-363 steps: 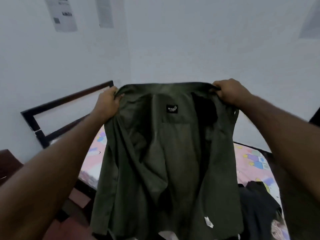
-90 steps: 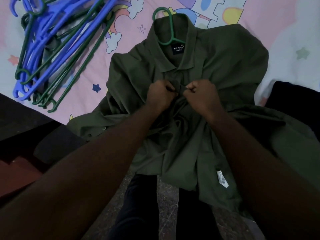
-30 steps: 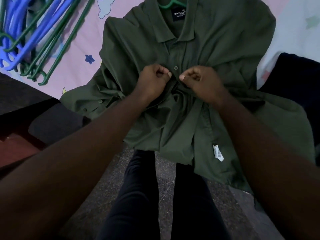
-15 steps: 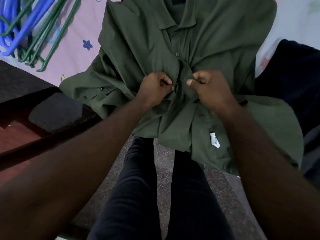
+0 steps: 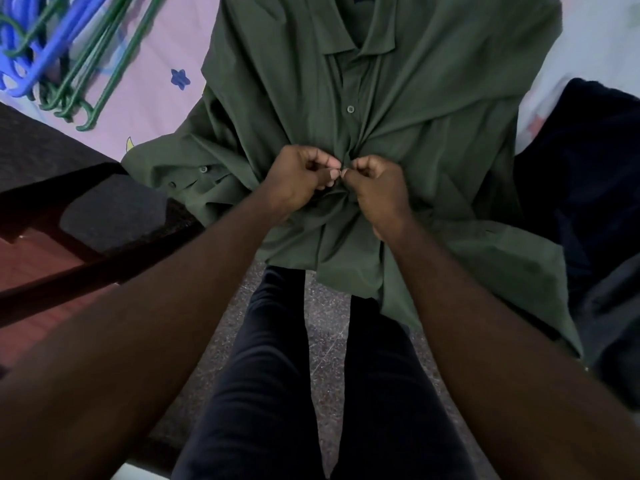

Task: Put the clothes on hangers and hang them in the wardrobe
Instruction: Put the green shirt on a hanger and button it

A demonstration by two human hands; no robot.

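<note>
Shirt (image 5: 433, 109), olive green, lies collar-up across the upper centre of the frame on the pink bedsheet (image 5: 162, 46), its hem hanging off the bed edge over the floor (image 5: 325, 327). Left hand (image 5: 298, 178) and right hand (image 5: 377, 188) meet at centre, fingers curled, pinching its button placket. Blue and green hangers (image 5: 69, 53) lie heaped at upper left; dark clothes (image 5: 595, 174) sit at right.

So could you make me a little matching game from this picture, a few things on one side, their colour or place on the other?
Things:
1. shirt
2. hangers
3. left hand
4. trousers

Descriptions:
A. blue and green, piled top left on the bedsheet
B. dark, at the bottom of the view
C. olive green, spread on the bed
D. pinching the shirt front

Pairs: 1-C, 2-A, 3-D, 4-B
</note>
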